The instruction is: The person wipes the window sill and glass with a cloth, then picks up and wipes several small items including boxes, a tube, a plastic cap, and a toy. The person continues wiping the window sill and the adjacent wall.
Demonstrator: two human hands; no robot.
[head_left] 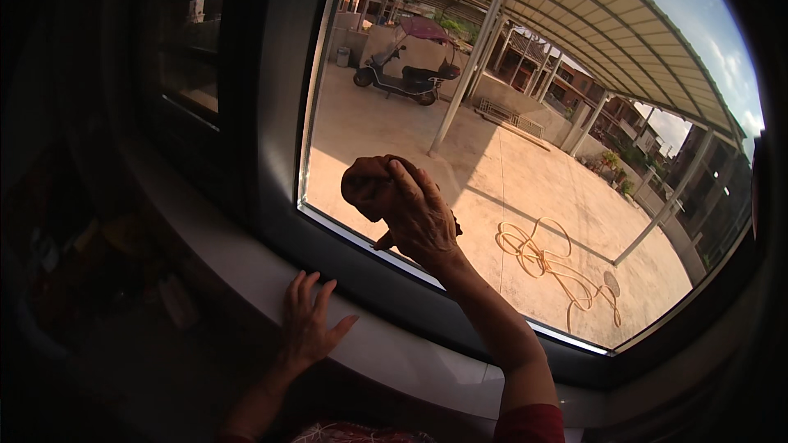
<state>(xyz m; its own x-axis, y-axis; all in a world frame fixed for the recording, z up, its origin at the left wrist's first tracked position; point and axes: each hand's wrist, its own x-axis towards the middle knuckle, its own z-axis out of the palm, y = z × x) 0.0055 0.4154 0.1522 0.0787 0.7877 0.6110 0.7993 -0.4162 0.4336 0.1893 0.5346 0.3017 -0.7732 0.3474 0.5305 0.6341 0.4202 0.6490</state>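
My right hand (420,217) presses a bunched dark cloth (364,186) flat against the window pane (394,131), near its lower left part. Bits of the cloth stick out past the fingertips and beside the wrist. Lower down and to the left, my left hand (310,324) rests with spread fingers on the pale window sill (386,365), holding nothing. Its fingertips reach the foot of the dark window frame (328,250).
Through the glass show a paved yard, a parked scooter (406,78), a coiled hose (538,258) and a metal canopy (624,25) on posts. Another dark framed window (193,49) stands to the left. Below it, dim clutter (115,254) is hard to make out.
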